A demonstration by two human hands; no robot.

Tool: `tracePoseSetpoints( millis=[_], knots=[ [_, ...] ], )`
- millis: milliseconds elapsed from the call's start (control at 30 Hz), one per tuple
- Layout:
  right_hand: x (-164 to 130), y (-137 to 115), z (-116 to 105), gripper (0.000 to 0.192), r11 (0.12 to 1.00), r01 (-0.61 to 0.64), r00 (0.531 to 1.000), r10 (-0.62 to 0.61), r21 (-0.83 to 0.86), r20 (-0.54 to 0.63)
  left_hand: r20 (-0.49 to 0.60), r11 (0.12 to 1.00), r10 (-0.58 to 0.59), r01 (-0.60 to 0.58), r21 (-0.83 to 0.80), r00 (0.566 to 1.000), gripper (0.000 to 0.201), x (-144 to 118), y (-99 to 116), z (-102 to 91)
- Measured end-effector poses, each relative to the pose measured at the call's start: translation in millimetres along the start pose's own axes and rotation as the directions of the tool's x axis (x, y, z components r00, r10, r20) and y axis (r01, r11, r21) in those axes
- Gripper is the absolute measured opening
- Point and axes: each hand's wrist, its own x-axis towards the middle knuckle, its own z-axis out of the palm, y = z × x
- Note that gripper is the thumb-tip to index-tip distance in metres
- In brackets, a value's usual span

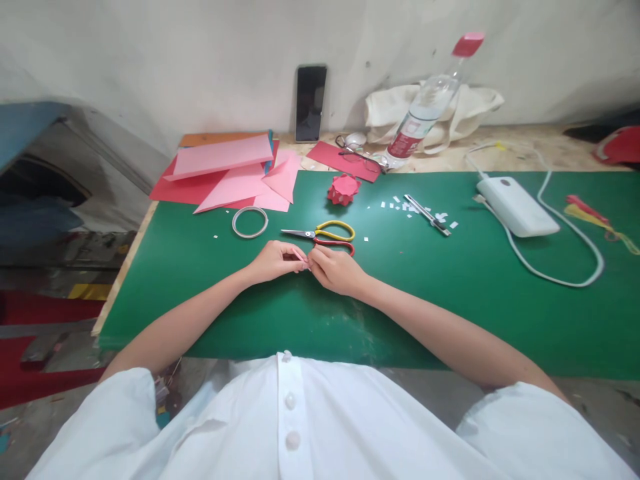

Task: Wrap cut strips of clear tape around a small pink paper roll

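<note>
A narrow pink paper piece [299,255] is sitting between the left hand [275,261] and right hand [336,268], both tightly pinching it over the flat green tabletop [400,267]; probably light and easily creased, it is needing gentle edge holds.

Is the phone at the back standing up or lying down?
Standing up. The phone is upright on a short edge in front of the wall, its dark screen facing out.
</note>
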Motion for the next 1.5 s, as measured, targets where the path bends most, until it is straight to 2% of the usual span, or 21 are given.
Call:
tracePoseSetpoints(
  millis=[267, 533, 767, 933, 1033, 1100, 1133, 1200, 1267, 1300, 1400, 1467, 1500],
  knots=[
    [3.8, 7.5, -4.9, 0.022, 0.966, 0.101, 0.994, -0.088, 0.239, -0.064, 0.065, 0.999, 0.043, -0.043, -0.009, 0.997, 0.018, -0.2, 1.4, -0.7],
    [5.3, 9.4, -6.5, 0.018, 0.959, 0.107, 0.994, -0.098, 0.261, -0.047, 0.104, 0.998, 0.055, -0.053, -0.024, 0.993, 0.027, 1.0, -2.4, -3.5],
    [7.2, 7.9, -7.2, 0.011, 0.967, 0.068, 0.996, -0.052, 0.245, -0.071, 0.103, 0.998, 0.054, -0.052, -0.021, 0.993, 0.025, 1.8, -3.4, -3.7],
    [10.6, 8.4, -8.0, 0.015, 0.951, 0.081, 0.996, -0.065, 0.298, -0.063, 0.088, 0.999, 0.039, -0.036, -0.037, 0.995, 0.032, 1.0, -1.3, -2.7],
    [11.1, 13.2, -18.6, 0.016, 0.954, 0.053, 0.993, -0.02, 0.295, -0.115, 0.078, 0.998, 0.033, -0.03, -0.049, 0.996, 0.034, -0.2, 0.8, -2.2],
    [9.7, 19.8, -34.3, 0.015, 0.98, -0.017, 0.99, 0.044, 0.196, -0.133, 0.068, 0.999, 0.033, -0.03, -0.043, 0.997, 0.035, -0.4, 1.6, -2.0],
    [8.5, 23.9, -44.4, 0.016, 0.989, -0.095, 0.983, 0.11, 0.11, -0.147, 0.065, 0.999, 0.032, -0.029, -0.037, 0.997, 0.036, -0.3, 1.7, -2.0],
    [5.5, 32.4, -66.7, 0.014, 0.939, -0.325, 0.938, 0.304, -0.114, -0.168, 0.064, 0.999, 0.026, -0.023, -0.035, 0.998, 0.036, 0.2, 1.5, -1.7],
    [2.8, 40.5, -87.5, 0.016, 0.753, -0.583, 0.811, 0.521, -0.305, -0.264, 0.051, 0.998, 0.023, -0.021, -0.055, 0.998, 0.037, 0.9, 1.2, -0.9],
    [1.8, 44.2, -95.8, 0.017, 0.655, -0.668, 0.744, 0.604, -0.354, -0.286, 0.036, 0.997, 0.024, -0.022, -0.071, 0.999, 0.039, 1.3, 1.0, -0.4],
    [0.6, 55.8, -109.2, 0.021, 0.428, -0.8, 0.557, 0.79, -0.42, -0.256, -0.013, 0.993, 0.023, -0.025, -0.112, 1.0, 0.044, 2.1, 1.1, 1.2],
    [0.4, 64.5, -108.8, 0.02, 0.343, -0.816, 0.458, 0.875, -0.466, -0.158, -0.033, 0.992, 0.017, -0.021, -0.122, 0.999, 0.046, 2.3, 1.4, 1.9],
    [0.2, 69.0, -106.6, 0.019, 0.329, -0.807, 0.428, 0.898, -0.491, -0.102, -0.037, 0.992, 0.014, -0.019, -0.125, 0.999, 0.046, 2.5, 1.5, 2.1]
  ],
)
